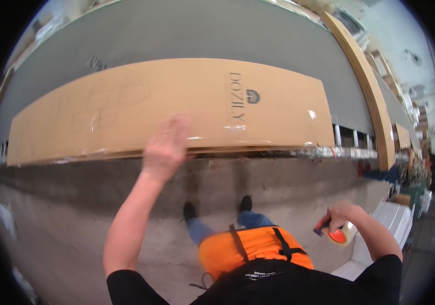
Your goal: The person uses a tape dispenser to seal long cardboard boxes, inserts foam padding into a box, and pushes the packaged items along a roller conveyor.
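A long flat cardboard box (187,96) lies across the grey conveyor belt in front of me, with dark printing toward its right end. Shiny strips of clear tape run along its near edge. My left hand (165,150) is over that near edge, left of the printing. Its fingers stretch forward, slightly blurred, and hold nothing; whether they touch the cardboard I cannot tell. Low on the right, away from the box, my right hand (343,211) is closed on a tape dispenser (337,236) with a red-orange hub and a roll of clear tape.
The conveyor belt (177,35) extends behind the box, its metal frame (352,152) along the near side. A long board (362,76) crosses the belt at the right. White flat panels (380,229) are stacked near my right arm. Farther right, a person (414,165) is partly visible.
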Tool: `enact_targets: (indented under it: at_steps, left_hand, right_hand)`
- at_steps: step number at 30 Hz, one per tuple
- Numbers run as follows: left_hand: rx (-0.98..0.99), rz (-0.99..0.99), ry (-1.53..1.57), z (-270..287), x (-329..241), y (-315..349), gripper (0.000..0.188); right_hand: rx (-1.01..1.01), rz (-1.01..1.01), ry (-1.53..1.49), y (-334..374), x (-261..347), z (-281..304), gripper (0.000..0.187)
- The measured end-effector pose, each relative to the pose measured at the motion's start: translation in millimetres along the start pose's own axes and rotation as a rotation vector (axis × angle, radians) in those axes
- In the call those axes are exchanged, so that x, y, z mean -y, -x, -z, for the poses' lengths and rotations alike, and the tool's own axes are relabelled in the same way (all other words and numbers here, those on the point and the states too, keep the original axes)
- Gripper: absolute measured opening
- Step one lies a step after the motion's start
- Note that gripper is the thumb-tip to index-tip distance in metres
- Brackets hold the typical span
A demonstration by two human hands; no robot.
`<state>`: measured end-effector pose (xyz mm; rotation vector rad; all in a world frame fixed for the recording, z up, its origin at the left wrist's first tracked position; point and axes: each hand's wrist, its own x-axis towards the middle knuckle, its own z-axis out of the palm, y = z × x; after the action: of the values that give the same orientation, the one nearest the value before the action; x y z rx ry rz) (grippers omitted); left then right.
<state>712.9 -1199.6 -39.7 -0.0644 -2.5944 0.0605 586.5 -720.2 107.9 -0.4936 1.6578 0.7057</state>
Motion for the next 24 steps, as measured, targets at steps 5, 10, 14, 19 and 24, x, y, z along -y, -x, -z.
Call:
enact_targets:
  at_steps: [5, 10, 14, 19, 24]
  left_hand:
    - [0.071, 0.061, -0.051, 15, 9, -3, 0.1]
    - [0.364, -0.148, 0.242, 31, 4, -55, 0.116]
    - [0.425, -0.521, 0.346, 15, -32, -132, 0.08]
    - [0.462, -0.674, 0.373, -14, -50, -160, 0.06]
    - [0.473, -0.656, 0.435, -19, -53, -163, 0.058]
  right_hand:
    - [-0.767, 0.065, -0.593, -21, 0, -42, 0.065]
    - [-1.126, 0.506, -2.069, -57, 47, -74, 0.07]
    - [-1.183, 0.851, -2.691, -80, 93, -67, 0.067]
    - [-1.282, 0.998, -2.872, -106, 121, -28, 0.064]
    - [-1.338, 0.946, -2.872, -121, 115, -6, 0.066]
